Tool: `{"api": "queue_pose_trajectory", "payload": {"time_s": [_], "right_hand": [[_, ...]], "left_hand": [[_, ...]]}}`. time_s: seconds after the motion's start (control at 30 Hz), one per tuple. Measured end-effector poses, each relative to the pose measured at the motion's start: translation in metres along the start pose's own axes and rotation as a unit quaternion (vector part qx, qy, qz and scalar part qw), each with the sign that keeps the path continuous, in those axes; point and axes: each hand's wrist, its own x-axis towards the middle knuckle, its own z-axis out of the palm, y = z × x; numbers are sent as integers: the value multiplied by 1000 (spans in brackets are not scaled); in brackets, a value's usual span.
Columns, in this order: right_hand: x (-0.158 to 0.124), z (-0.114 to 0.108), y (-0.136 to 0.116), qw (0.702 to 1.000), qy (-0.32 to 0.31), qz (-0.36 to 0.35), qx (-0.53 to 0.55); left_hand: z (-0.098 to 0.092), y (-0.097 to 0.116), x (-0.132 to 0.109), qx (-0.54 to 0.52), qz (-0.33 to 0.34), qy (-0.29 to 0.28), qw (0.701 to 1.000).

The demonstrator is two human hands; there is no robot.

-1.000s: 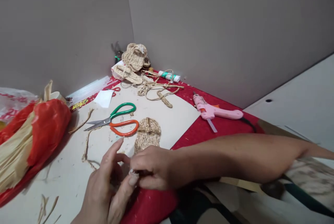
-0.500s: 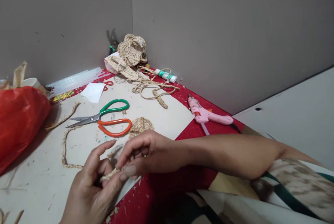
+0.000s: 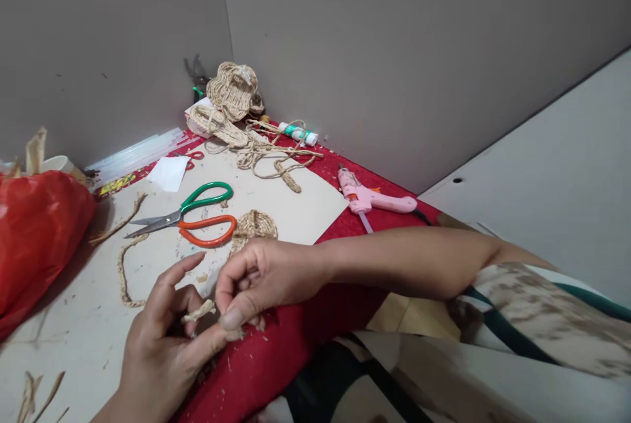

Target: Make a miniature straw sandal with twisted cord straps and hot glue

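Note:
A short end of braided straw cord [image 3: 201, 310] sticks out from between the curled fingers of my left hand [image 3: 160, 344], whose index finger is raised. My right hand [image 3: 269, 278] is pinched closed against the tip of my left thumb; whatever lies in that pinch is hidden. A longer braided cord [image 3: 123, 272] curves over the board to behind my left hand, and I cannot tell whether both are one piece. Just beyond my right hand lies a round woven straw piece [image 3: 256, 224], partly covered. Scissors [image 3: 182, 216] with one green and one orange handle rest beside it.
At right lies a pink glue gun [image 3: 362, 196] on red cloth [image 3: 276, 351]. Woven straw pieces [image 3: 231, 91], loose cord [image 3: 296, 154] and pruning shears [image 3: 196, 75] are piled in the corner. Clear glue sticks [image 3: 138, 157] and a red bag [image 3: 39, 232] stand left.
The view has shifted, so the table things appear further left. The cord end in my left hand now shows clear of my right fingers, which are pinched at my left thumb tip.

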Motion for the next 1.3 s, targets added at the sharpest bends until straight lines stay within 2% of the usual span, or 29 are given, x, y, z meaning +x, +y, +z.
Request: {"api": "queue_pose_trajectory", "payload": {"time_s": [0.1, 0.17, 0.27, 0.33, 0.43, 0.53, 0.63, 0.7, 0.8, 1.0, 1.07, 1.17, 1.23, 1.3], "right_hand": [[-6, 9, -9, 999, -10, -39, -29], [-11, 12, -15, 998, -42, -44, -29], [-17, 13, -18, 991, -118, -7, -64], [-16, 12, -15, 979, -145, 14, -145], [-11, 10, -8, 947, -154, -3, -282], [-7, 10, -4, 916, -152, -18, -372], [-8, 11, -2, 887, -133, -74, -435], [-9, 11, -2, 866, -115, -126, -470], [-10, 8, 0, 833, -93, -164, -520], [-9, 2, 6, 757, -87, -210, -612], [-8, 1, 7, 749, -53, -256, -609], [-6, 0, 8, 757, 54, -318, -568], [-4, -2, 7, 765, 125, -328, -539], [-1, -4, 6, 764, 164, -317, -537]], "left_hand": [[-1, 5, 5, -25, -15, 9, 1000], [-5, 3, 13, -55, -28, 21, 998], [-16, -3, 24, -91, -28, 77, 993], [-20, -5, 27, -80, -19, 102, 991], [-20, -4, 24, -66, -19, 96, 993], [-18, 2, 21, -91, -29, 58, 994], [-18, 6, 21, -175, -60, 18, 983], [-18, 7, 22, -218, -94, 17, 971], [-18, 7, 22, -226, -126, 27, 966], [-20, 3, 21, -210, -142, 24, 967], [-22, 1, 23, -206, -151, 21, 967], [-21, -2, 25, -199, -168, 19, 965], [-19, -3, 25, -196, -178, 18, 964], [-17, -2, 24, -194, -183, 12, 964]]}}
